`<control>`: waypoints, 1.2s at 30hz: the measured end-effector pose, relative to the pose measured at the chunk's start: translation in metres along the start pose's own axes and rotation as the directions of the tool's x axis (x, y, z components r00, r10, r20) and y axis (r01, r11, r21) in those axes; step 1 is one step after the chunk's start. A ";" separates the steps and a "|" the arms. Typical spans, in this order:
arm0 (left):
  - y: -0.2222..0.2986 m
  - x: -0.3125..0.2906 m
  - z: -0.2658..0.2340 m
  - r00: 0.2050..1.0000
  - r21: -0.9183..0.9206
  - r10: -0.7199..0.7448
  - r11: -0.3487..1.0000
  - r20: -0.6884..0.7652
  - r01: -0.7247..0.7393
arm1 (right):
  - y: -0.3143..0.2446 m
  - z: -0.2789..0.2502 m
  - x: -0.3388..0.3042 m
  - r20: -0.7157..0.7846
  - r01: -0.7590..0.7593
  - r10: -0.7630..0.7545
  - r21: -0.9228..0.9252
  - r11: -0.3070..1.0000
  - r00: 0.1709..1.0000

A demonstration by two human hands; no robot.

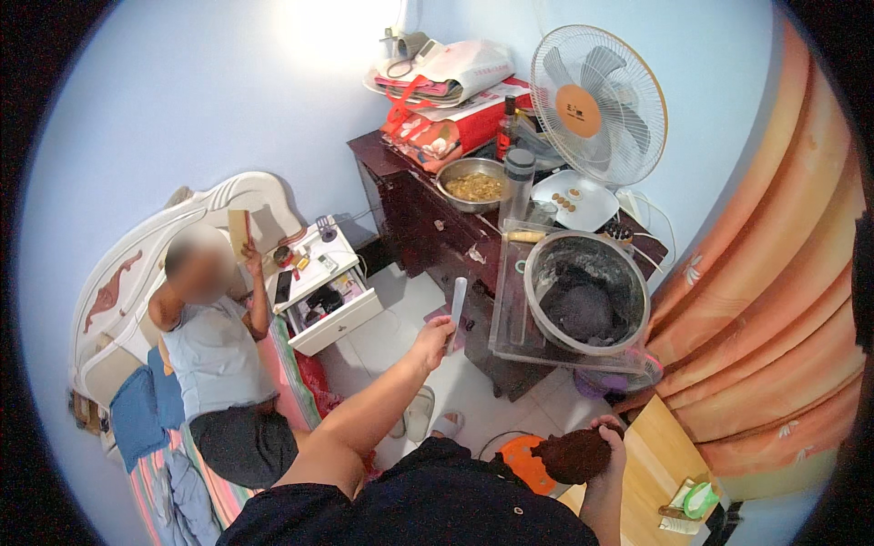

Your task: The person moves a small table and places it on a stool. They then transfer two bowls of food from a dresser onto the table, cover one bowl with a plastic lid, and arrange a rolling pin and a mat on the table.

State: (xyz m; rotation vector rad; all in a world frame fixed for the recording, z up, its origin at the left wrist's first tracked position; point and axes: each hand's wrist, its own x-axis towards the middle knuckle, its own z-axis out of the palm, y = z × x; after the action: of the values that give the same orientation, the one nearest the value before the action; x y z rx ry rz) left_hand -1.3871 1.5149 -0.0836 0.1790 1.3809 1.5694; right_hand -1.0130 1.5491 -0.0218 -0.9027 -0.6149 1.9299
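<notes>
A pale, flat plastic scraper (457, 302) is held upright in the left hand (434, 339), the grip closed around its lower end, out in front of the near edge of the dark wooden tabletop (401, 196) and above the pale tiled floor (382, 341). A dark brown lump of dough (572, 455) is clasped in the right hand (608, 446), the fingers curled over its top; the lump is held low, close to the body, above the corner of a light wooden board (660, 446) and just beside an orange round object (525, 460).

At the near right corner of the tabletop a large round metal bowl (587, 291) dusted with dark flour is seated in a clear rectangular plastic tray (510, 318), which overhangs the edge. Further back a smaller metal bowl of yellowish food (473, 187), a tall clear bottle with a grey cap (517, 187) and a white plate with small brown pieces (575, 202) are set. A white electric fan (596, 105) is stood at the far right corner, with red and white bags (442, 86) piled at the far left.

Another person (214, 355) is seated on a bed (159, 428) to the left, beside a white bedside cabinet with an open drawer (332, 305). An orange curtain (774, 309) is hung on the right.
</notes>
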 end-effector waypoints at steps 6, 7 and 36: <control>0.022 0.109 0.013 1.000 0.286 -0.010 0.958 -0.005 0.011 | 0.020 0.014 0.034 -0.141 0.033 -0.032 0.006 0.999 0.989; 0.024 0.121 0.020 0.999 0.260 0.034 0.965 -0.015 -0.029 | 0.020 0.022 0.037 -0.171 0.047 -0.045 0.006 0.999 0.984; 0.109 0.098 0.116 0.597 0.474 -0.473 0.864 0.648 0.170 | 0.086 0.048 0.136 -0.442 -0.242 0.092 -0.297 0.924 0.892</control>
State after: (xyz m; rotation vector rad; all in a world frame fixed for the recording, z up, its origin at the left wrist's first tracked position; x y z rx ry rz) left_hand -1.4194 1.6800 -0.0014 0.6873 0.9276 0.7353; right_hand -1.1407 1.6244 -0.1008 -1.5971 -0.6379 1.7175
